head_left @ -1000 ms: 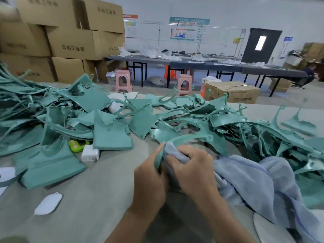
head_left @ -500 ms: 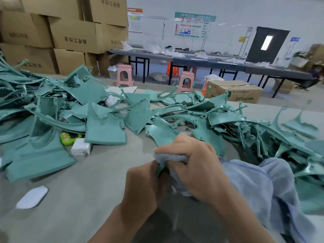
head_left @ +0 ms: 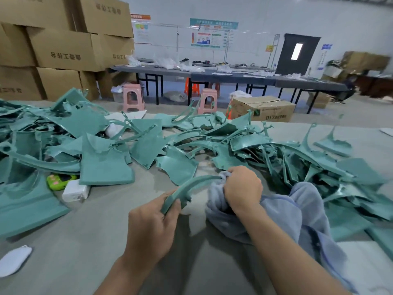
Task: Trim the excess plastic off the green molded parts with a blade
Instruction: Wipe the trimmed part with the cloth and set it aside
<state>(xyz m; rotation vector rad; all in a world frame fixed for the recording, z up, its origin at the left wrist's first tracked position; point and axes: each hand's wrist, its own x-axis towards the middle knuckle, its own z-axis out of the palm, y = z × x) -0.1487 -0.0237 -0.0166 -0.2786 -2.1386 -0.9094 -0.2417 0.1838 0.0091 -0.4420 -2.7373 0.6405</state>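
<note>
A: status?
B: L hand (head_left: 153, 226) fingers curled round the near end of a curved green strip (head_left: 191, 185). R hand (head_left: 242, 188) fist clamps a blue-grey cloth (head_left: 287, 209) over its far end. Other green parts (head_left: 106, 165) are piled just beyond the fingertips.
A: blade?
B: can't see one, maybe inside the cloth. Keep L grip close to the cut, edge pointed away from fingers, light passes along the flash.
A: labels?
B: box (head_left: 263, 109) behind reads "DTY". Other print too blurry.
</note>
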